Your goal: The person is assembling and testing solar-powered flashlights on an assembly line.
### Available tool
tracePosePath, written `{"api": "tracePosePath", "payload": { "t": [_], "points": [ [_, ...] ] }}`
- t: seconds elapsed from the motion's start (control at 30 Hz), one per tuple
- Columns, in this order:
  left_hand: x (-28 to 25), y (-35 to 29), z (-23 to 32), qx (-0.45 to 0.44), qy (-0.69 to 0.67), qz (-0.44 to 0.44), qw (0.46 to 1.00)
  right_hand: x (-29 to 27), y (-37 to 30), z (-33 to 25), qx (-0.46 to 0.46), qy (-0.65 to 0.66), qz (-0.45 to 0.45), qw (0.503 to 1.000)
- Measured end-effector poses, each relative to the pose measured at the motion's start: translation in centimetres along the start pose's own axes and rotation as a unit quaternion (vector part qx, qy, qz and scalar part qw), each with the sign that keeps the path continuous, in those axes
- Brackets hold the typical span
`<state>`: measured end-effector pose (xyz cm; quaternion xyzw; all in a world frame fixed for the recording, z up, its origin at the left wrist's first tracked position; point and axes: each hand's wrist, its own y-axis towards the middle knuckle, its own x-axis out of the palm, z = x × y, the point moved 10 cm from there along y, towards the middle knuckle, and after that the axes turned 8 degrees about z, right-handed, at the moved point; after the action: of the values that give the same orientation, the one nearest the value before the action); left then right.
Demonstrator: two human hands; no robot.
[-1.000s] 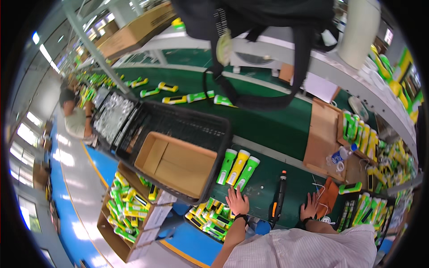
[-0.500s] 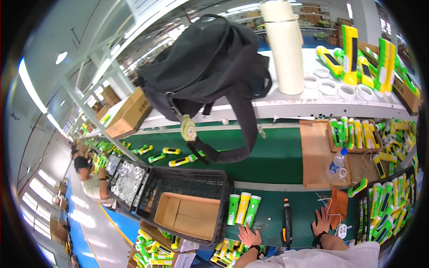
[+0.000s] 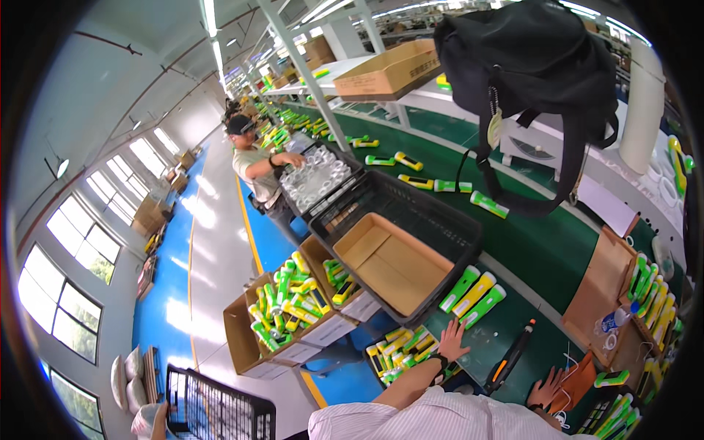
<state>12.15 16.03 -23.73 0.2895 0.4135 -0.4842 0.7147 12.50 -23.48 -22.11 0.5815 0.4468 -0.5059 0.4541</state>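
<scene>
Toward the lower right, a green desk point(image 3: 551, 339) is flanked by a black crate point(image 3: 429, 205). A black screwdriver point(image 3: 510, 358) and three flashlights point(image 3: 474, 295) (two green, one yellow) are set on the desk. Below the latter, the left hand point(image 3: 452, 342), and farther right, the right hand point(image 3: 544, 391), are spread wide, palms down.

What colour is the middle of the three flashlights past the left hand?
The middle flashlight is mainly yellow; see head view.

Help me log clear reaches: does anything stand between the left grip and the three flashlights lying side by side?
Nothing visible does: the left grip is right by the near ends of the three flashlights. The black tool lies to its right, outside that path.
</scene>
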Motion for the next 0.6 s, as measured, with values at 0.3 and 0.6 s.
{"api": "tracePosePath", "payload": {
  "t": [0.3, 0.6],
  "points": [
    [-2.3, -1.7, 1.7, 0.005, 0.049, -0.044, 0.998, 2.5, 0.4, 0.3, -0.049, -0.025, 0.032, 0.998],
    [-15.3, -6.6, 4.7, 0.046, -0.197, 0.225, 0.953, 3.6, -0.9, 0.9, -0.078, 0.0, 0.07, 0.995]
  ]
}}
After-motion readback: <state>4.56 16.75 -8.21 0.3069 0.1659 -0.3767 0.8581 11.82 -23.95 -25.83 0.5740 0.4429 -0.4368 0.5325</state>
